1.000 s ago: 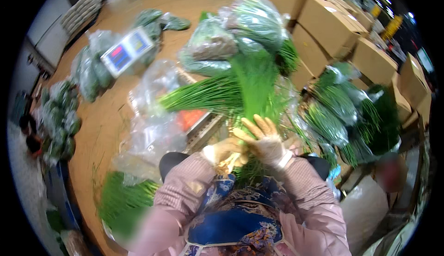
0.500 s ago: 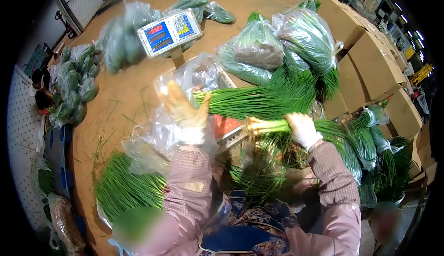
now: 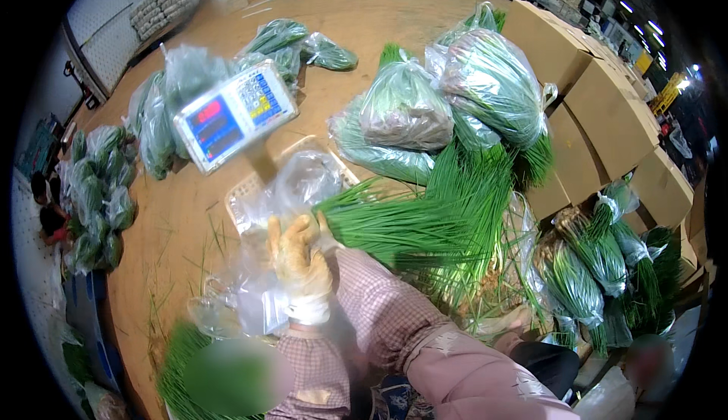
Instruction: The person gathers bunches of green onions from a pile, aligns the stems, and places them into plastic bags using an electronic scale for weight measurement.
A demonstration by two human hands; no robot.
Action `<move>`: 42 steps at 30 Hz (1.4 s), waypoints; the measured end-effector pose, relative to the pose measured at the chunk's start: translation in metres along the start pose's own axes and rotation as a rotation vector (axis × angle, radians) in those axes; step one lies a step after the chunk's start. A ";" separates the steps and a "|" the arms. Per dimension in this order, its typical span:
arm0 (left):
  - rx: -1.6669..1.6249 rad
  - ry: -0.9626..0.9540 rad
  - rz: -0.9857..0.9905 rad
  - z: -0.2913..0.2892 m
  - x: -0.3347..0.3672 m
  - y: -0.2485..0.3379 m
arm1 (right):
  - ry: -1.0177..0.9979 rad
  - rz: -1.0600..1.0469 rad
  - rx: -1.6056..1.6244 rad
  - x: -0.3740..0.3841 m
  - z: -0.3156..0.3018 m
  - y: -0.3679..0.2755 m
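My left hand (image 3: 302, 264), in a cream work glove, is raised beside a crumpled clear plastic bag (image 3: 254, 283). Its fingers point up and stand apart. My right forearm crosses to the left, and the gloved right hand (image 3: 329, 242) shows only in part behind the left; its fingers are mostly hidden. From beside that hand a bunch of long green onions (image 3: 394, 226) spreads rightward, its leaves over more loose green onions (image 3: 470, 192). The bunch's root end is out of sight. Another clear bag (image 3: 307, 181) lies in the scale's white basket (image 3: 233, 204).
A scale display (image 3: 236, 116) with lit digits rises behind the basket. Bagged green onions (image 3: 409, 109) lie beyond, with more bundles (image 3: 595, 253) to the right beside cardboard boxes (image 3: 607, 116). Cut greens (image 3: 178, 367) are heaped at lower left. Another person sits far left among bagged vegetables (image 3: 98, 185).
My right arm has swung left across my body, bringing its hand behind the left one. The left hand is lower in view and its fingers are more bent. The whole view has shifted.
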State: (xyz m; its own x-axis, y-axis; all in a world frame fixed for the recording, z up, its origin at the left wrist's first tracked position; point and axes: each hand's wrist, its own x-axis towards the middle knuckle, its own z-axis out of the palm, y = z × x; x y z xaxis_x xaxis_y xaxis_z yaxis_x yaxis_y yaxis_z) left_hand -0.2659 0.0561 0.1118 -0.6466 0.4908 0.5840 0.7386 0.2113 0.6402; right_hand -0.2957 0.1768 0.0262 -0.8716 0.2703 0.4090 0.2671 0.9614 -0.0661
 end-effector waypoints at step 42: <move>-0.595 -1.310 -0.749 0.160 -0.182 0.089 | 0.837 1.513 1.872 -0.422 -0.067 0.159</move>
State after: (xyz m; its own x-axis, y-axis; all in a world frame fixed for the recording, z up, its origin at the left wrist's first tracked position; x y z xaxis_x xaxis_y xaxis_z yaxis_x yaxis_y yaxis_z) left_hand -0.0518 0.1208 -0.0176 0.0185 0.8446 -0.5350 -0.0261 0.5353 0.8442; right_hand 0.1426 0.2124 -0.0963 -0.1833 0.8179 -0.5453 -0.5796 -0.5380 -0.6121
